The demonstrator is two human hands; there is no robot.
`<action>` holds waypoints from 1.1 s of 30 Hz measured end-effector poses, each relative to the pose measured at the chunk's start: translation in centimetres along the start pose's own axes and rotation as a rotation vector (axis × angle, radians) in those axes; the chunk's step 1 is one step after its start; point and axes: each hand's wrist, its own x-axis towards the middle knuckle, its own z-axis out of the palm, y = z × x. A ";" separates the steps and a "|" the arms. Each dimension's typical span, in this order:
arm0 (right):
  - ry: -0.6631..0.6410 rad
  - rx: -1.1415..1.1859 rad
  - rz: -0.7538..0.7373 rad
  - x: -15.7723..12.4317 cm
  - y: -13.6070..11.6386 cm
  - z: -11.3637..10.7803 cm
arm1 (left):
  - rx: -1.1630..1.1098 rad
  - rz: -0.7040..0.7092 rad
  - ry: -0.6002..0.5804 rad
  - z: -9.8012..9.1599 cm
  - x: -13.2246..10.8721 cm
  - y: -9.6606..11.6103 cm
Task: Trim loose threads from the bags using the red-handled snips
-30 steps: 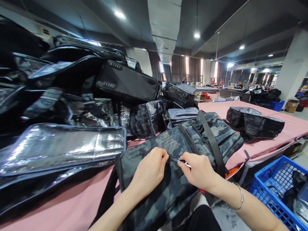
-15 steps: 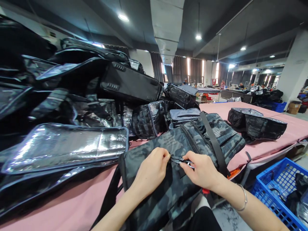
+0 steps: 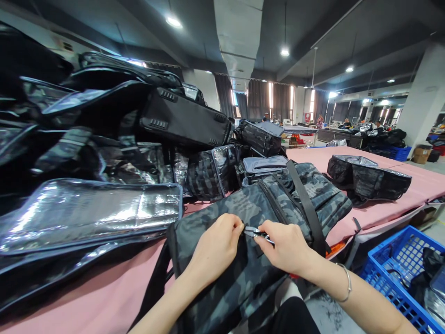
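Note:
A dark grey camouflage bag (image 3: 248, 204) lies across the pink table's front edge, near my lap. My right hand (image 3: 283, 243) is closed around small thread snips (image 3: 251, 231), their metal blades aimed left. Just beyond the blade tips, my left hand (image 3: 219, 239) is pinched with thumb and fingertips together above the bag's surface. Whatever sits in that pinch is too small to make out. A black strap (image 3: 306, 204) crosses the bag to the right of my hands.
Silver-lined open bags (image 3: 93, 211) pile high on the left. Another open bag (image 3: 368, 178) stands on the pink table (image 3: 426, 183) at right. A blue plastic crate (image 3: 392, 287) holding dark items is at lower right. Several people are far back.
The snips and my right hand have shifted slightly left, bringing the blades nearer my left fingertips. My left hand keeps its pinch. The view has moved slightly.

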 end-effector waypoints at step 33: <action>0.471 0.917 0.184 1.5 2.8 0.8 | -0.441 -0.303 0.546 6.5 -17.2 -4.8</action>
